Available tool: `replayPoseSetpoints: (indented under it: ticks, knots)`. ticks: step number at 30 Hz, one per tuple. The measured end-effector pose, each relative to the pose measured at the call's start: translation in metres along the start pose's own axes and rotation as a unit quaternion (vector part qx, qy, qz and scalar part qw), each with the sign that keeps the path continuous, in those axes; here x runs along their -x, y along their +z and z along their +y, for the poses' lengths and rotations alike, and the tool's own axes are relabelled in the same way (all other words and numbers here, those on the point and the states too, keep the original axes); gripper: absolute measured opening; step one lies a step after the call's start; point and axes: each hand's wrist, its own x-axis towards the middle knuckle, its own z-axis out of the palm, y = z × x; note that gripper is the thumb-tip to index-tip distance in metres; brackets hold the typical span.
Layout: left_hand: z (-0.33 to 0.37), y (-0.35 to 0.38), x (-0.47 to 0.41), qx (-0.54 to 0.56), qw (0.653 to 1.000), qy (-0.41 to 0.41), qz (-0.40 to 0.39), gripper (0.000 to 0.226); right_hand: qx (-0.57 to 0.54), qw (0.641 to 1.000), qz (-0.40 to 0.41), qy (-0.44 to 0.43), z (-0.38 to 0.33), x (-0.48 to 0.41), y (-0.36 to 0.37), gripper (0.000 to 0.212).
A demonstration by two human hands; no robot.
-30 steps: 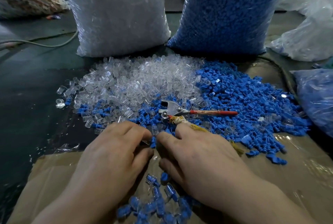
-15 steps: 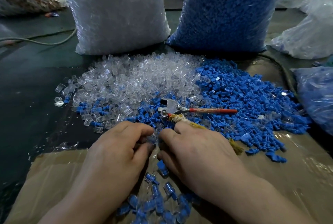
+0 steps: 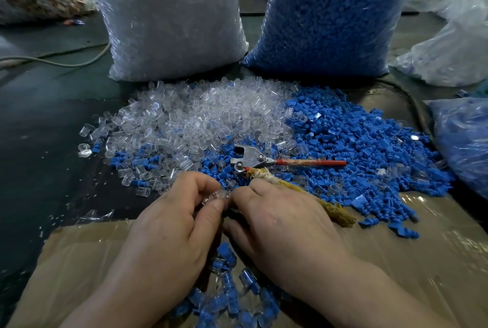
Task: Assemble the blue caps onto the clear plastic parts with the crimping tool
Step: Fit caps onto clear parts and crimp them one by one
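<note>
A heap of clear plastic parts (image 3: 200, 119) lies beside a heap of blue caps (image 3: 364, 148). The crimping tool (image 3: 253, 161), metal head with one red handle and one cloth-wrapped handle, lies untouched between the heaps. My left hand (image 3: 171, 227) pinches a clear plastic part (image 3: 217, 195) between thumb and forefinger. My right hand (image 3: 280, 219) meets it fingertip to fingertip, fingers curled; what it holds is hidden. Several assembled pieces (image 3: 232, 296) lie on the cardboard between my wrists.
A big bag of clear parts (image 3: 169, 18) and a big bag of blue caps (image 3: 332, 16) stand behind the heaps. Another bag of blue pieces (image 3: 464, 140) lies at the right. A cable (image 3: 60, 62) runs at the left. Taped cardboard (image 3: 422, 261) covers the near table.
Both hands lifted slightly from the pile edge and drew together; a clear part now shows pinched in my left fingers. The tool has stayed put.
</note>
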Motion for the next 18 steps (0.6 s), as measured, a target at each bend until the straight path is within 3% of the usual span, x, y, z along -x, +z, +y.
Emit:
replayPoseSetpoints:
  ticks: [3,6,8,11,15,18]
  knots:
    - [0.002,0.0,0.002,0.013,1.0,0.005,-0.007,0.036,-0.011,1.0,-0.01,0.003,0.001,0.0,-0.002,0.009]
    - [-0.001,-0.001,0.002,0.056,0.998,-0.001,0.001,0.032,-0.014,1.0,-0.008,0.0,0.0,0.001,-0.002,0.009]
    - [-0.006,0.0,0.001,0.122,0.992,-0.03,0.022,0.023,-0.029,1.0,-0.006,0.001,-0.001,0.002,-0.004,0.014]
    - [-0.01,0.001,-0.002,0.23,0.971,-0.067,0.026,0.037,-0.064,0.998,-0.008,-0.002,0.001,0.006,-0.008,0.016]
    - [-0.016,0.001,-0.003,0.279,0.958,-0.065,0.009,0.048,-0.177,0.982,0.04,0.051,0.003,0.011,-0.012,0.014]
    - [-0.014,0.002,-0.003,0.3,0.952,-0.054,0.027,0.04,-0.252,0.961,0.071,0.094,0.005,0.013,-0.011,0.011]
